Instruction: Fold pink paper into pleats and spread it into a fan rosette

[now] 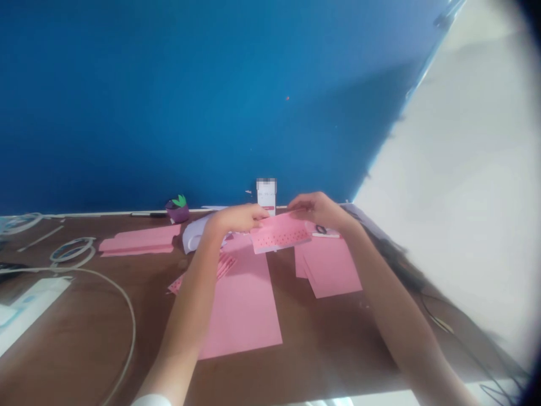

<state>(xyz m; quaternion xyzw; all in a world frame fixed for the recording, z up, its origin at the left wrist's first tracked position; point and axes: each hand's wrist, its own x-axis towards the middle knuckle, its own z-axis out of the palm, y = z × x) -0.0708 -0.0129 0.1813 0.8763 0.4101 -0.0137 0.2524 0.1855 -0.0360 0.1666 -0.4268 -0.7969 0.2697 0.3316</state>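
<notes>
Between my two hands a small pink paper piece point(281, 232) with rows of red marks along its lower part is held up above the table. My left hand point(243, 217) pinches its upper left edge, and my right hand point(313, 207) grips the upper right corner. Below and to the left lies a large pink sheet point(243, 310), partly covered by my left forearm. A marked pink strip point(226, 266) shows beside that forearm. Pink sheets point(336, 268) overlap on the right, with scissors point(322, 230), partly visible, at their top edge.
Folded pink paper point(141, 239) lies on the left of the brown table point(84, 338). A purple pot point(177, 212) with green leaves and a phone point(266, 197) stand by the blue wall. A white cable point(132, 316) curves across the left; dark cables run at the right.
</notes>
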